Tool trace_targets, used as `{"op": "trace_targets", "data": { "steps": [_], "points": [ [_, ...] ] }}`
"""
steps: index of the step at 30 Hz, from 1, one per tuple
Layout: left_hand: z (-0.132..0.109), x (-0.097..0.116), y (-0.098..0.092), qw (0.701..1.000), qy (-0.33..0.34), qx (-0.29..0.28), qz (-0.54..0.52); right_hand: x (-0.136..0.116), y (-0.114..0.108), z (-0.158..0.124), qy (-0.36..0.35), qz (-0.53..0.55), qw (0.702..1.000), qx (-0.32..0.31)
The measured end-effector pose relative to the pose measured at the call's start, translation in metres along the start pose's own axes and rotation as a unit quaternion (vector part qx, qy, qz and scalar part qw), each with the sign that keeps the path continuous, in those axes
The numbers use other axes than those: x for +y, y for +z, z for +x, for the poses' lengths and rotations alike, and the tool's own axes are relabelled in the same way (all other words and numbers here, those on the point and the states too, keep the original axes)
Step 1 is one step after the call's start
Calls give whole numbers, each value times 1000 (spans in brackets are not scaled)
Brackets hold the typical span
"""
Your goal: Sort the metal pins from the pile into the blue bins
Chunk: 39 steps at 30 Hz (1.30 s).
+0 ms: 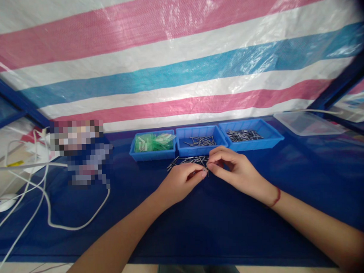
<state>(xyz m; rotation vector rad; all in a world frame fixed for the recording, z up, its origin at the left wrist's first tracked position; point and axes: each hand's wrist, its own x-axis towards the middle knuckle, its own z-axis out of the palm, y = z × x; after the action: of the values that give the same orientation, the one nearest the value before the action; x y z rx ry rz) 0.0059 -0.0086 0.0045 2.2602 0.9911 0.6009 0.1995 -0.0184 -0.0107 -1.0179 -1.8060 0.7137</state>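
Note:
My left hand and my right hand meet fingertip to fingertip above the blue tabletop. Both are closed in a pinch, and a small thin metal piece shows between the fingertips, too small to name surely. Just behind them lies a loose pile of thin dark metal pins, partly hidden by my fingers. The middle blue bin holds more such pins. In the right blue bin there is a denser heap of them. Small green plastic packets fill the left blue bin.
At the right back lies a translucent plastic lid. White cables loop over the left side, near a white computer mouse and a blurred-out patch. A striped plastic sheet hangs behind the blue table.

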Motion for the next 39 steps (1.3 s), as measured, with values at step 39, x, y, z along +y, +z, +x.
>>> {"op": "trace_targets", "data": {
  "steps": [39],
  "points": [
    [-5,-19,-37,957,-12,-109,270,52,-98,21,22,-458,853,249]
  ]
}}
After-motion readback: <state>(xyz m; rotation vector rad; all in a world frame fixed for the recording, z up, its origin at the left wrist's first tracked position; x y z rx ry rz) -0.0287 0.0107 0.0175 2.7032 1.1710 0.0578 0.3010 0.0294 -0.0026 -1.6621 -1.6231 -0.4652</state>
